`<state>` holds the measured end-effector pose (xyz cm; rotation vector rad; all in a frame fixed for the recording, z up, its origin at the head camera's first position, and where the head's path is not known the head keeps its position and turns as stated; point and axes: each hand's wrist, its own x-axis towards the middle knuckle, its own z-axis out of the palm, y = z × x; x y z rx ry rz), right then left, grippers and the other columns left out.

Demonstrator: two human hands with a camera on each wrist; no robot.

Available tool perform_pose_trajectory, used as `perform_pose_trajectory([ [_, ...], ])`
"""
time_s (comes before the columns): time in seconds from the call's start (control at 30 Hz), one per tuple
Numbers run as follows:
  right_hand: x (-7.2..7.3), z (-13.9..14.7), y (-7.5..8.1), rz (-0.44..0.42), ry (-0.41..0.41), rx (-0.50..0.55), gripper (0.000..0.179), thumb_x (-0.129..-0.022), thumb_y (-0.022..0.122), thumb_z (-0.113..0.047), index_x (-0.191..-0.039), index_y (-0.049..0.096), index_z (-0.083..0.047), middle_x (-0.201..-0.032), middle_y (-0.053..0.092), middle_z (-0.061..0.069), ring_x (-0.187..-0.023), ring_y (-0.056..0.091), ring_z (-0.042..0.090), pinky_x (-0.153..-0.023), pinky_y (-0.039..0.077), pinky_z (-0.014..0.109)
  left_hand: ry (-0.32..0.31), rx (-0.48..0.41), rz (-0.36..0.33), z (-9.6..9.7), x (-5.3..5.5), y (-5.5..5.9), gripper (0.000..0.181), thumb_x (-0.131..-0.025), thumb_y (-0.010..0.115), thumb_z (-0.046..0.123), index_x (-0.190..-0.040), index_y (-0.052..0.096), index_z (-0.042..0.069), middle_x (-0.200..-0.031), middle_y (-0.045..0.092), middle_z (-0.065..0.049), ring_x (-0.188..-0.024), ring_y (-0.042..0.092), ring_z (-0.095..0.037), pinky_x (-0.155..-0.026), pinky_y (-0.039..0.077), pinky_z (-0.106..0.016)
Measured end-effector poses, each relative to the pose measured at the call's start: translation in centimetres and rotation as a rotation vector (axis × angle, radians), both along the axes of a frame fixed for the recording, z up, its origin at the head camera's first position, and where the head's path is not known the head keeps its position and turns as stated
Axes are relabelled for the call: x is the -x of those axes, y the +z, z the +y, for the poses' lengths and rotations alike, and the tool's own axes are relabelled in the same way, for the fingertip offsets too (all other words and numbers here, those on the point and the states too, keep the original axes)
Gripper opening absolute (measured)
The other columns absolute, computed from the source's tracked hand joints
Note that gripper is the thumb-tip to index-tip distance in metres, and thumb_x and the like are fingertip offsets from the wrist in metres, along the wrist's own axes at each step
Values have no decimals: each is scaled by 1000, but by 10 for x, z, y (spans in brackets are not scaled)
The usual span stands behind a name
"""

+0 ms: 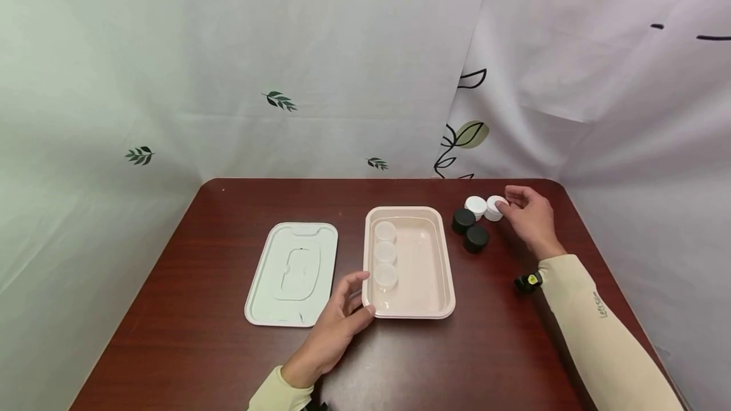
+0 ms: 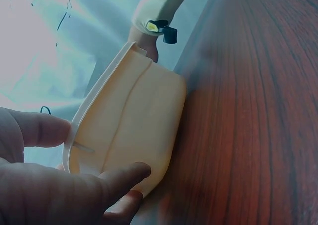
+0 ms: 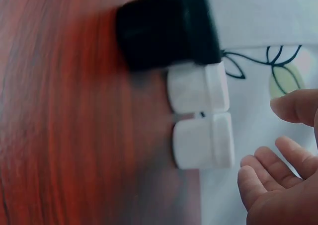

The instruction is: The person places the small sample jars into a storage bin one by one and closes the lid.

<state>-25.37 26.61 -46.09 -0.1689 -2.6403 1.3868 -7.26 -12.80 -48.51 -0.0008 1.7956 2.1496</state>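
Observation:
A pale pink plastic container (image 1: pixel 419 265) stands on the table, and three small translucent round jars (image 1: pixel 385 252) form a column along its left side. My left hand (image 1: pixel 337 328) holds its near left corner; in the left wrist view the thumb meets the rim while fingertips (image 2: pixel 141 170) lie against the outer wall. At the back right, my right hand (image 1: pixel 528 217) hovers beside a white lidded jar (image 1: pixel 494 208), its fingers spread and loosely bent with nothing between them. Another white jar (image 3: pixel 196 88) stands against that one. Two black jars (image 1: pixel 471 230) are just in front of them.
Left of the container lies a flat white rectangular lid (image 1: pixel 294 274). The dark red wooden table (image 1: pixel 200 309) has rounded far corners. White patterned cloth (image 1: pixel 342 68) hangs behind it and at both sides.

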Motion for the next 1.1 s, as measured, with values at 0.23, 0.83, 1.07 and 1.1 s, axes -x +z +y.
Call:
perform_pose_trajectory([
  [0.23, 5, 2, -11, -38, -38, 21, 56, -100, 73, -29, -147, 59, 0, -147, 62, 22, -137, 59, 36, -86, 42, 11, 2, -4, -5, 0, 0, 0, 64, -98, 62, 1, -156, 36, 9, -168, 26, -19, -151, 42, -39, -102, 49, -29],
  [0.83, 13, 0, -34, -83, -39, 60, 64, -97, 77, -22, -152, 53, -1, -145, 61, 26, -123, 58, 28, -74, 43, 6, 5, 0, -5, 1, 1, 0, 64, -99, 62, 2, -156, 35, 9, -168, 25, -20, -153, 39, -40, -103, 49, -29],
  [1.07, 13, -1, -35, -86, -37, 90, 67, -96, 78, -21, -154, 51, -1, -145, 61, 26, -109, 60, 9, -74, 45, 4, 5, -2, -5, 1, 1, -1, 64, -99, 61, 1, -157, 35, 8, -168, 26, -20, -153, 39, -41, -103, 49, -29],
  [1.1, 13, -2, -35, -85, -38, 90, 67, -96, 78, -21, -154, 51, -1, -144, 61, 26, -106, 58, 5, -74, 45, 4, 6, -2, -5, 1, 1, -1, 64, -99, 61, 1, -157, 35, 7, -168, 26, -20, -153, 39, -41, -103, 49, -29],
])
